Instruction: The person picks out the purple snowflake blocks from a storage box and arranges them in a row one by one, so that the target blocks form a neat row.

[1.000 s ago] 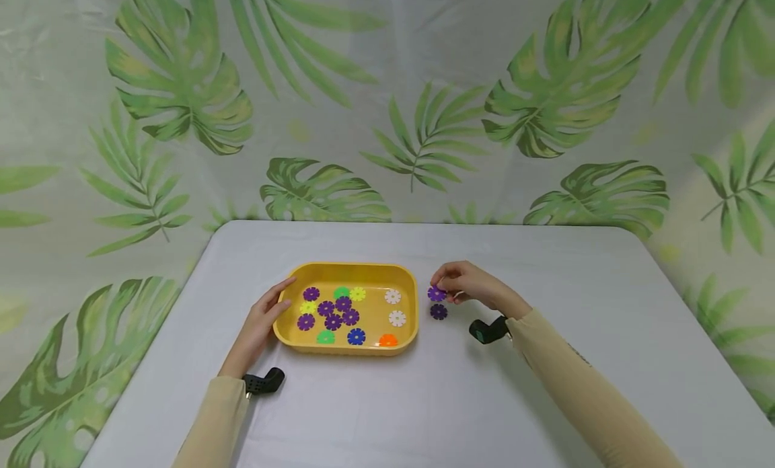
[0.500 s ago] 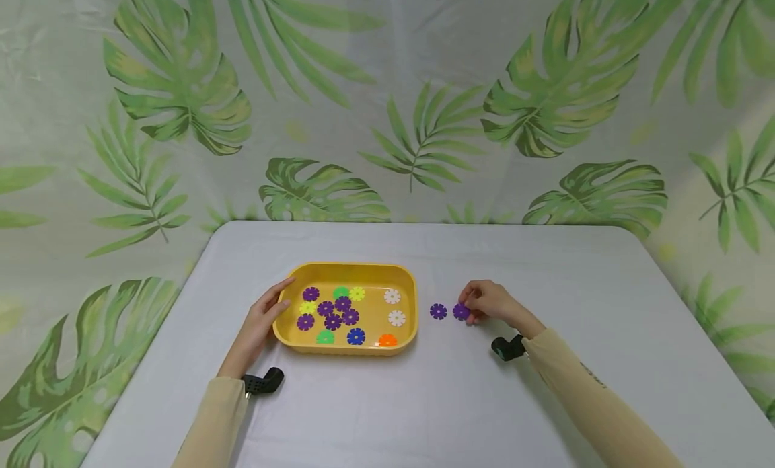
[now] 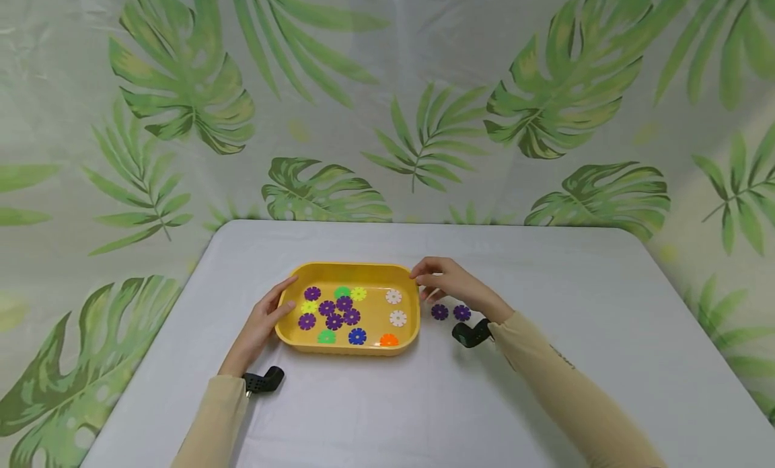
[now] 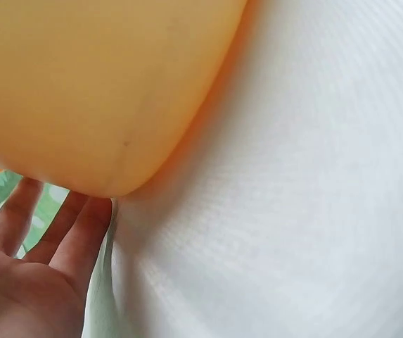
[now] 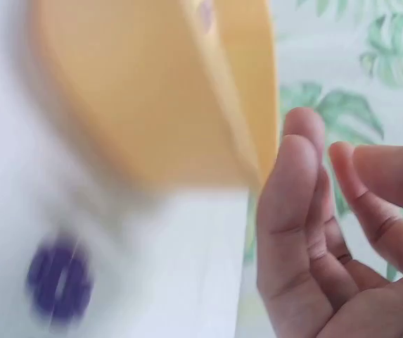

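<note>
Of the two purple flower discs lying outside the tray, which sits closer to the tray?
The left purple disc, nearest the yellow tray. The other purple disc lies farther right, beside the right hand's wrist.

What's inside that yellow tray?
The yellow tray holds flower-shaped discs: several purple, two white, two green, two yellow, one blue, one orange. Purple ones overlap, so anything beneath stays hidden.

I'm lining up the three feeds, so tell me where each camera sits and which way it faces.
Head: worn on the head, looking forward and down at the table; both sleeves, the left hand and the right hand show.
Left wrist: low beside the yellow tray, facing its outer wall; palm and fingers show.
Right wrist: blurred, facing the tray's right wall, a purple flower disc below; empty, loosely curled fingers show.
Shared: all three see the tray.
</note>
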